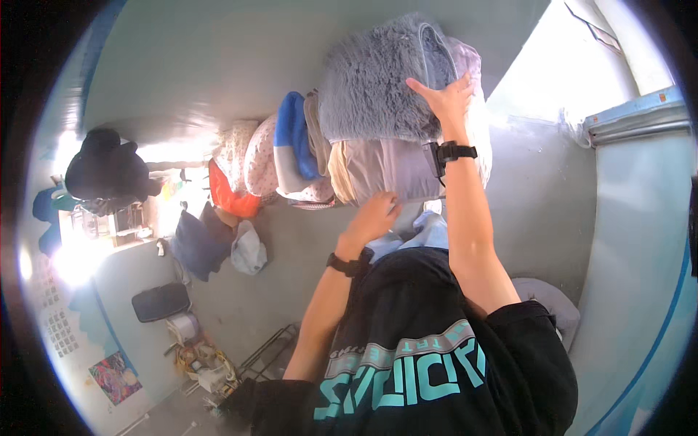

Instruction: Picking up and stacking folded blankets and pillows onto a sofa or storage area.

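Note:
A fluffy grey blanket, folded thick, lies on top of a pile of folded lilac and cream bedding. My right hand rests on the blanket's right side, thumb and fingers spread apart. Lower down, my left hand is at the pile's near edge, its fingers loosely bent and apart with nothing seen in them. Whether its fingertips touch the bedding, I cannot tell. Both wrists wear dark bands, and a small black device sits beside the right one.
Left of the pile lie a blue and white folded cloth, patterned bedding and an orange-red bag. Dark clothing hangs at far left. A black case and a metal rack stand lower left. A grey round cushion is behind my right arm.

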Available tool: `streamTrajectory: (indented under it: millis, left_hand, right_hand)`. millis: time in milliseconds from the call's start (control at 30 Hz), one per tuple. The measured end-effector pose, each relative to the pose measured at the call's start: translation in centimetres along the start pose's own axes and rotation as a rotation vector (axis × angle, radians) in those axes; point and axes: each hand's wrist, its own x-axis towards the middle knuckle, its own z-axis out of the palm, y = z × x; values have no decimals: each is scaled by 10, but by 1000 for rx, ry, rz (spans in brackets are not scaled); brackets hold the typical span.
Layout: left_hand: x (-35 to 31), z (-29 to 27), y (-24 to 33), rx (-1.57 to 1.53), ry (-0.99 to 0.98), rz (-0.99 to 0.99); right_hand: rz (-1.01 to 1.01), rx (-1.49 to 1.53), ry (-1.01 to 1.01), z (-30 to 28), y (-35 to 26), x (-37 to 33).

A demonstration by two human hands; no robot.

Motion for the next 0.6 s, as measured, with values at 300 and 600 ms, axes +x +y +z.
streamTrajectory:
  millis: [300,600]
  left_hand:
    - [-5,-47,-95,-29,-104,-455]
    - [64,-56,-194,-1086,77,-648]
  right_hand:
    - [52,145,-119,51,47,-6]
    - [-80,-140,-352,22,1,-19]
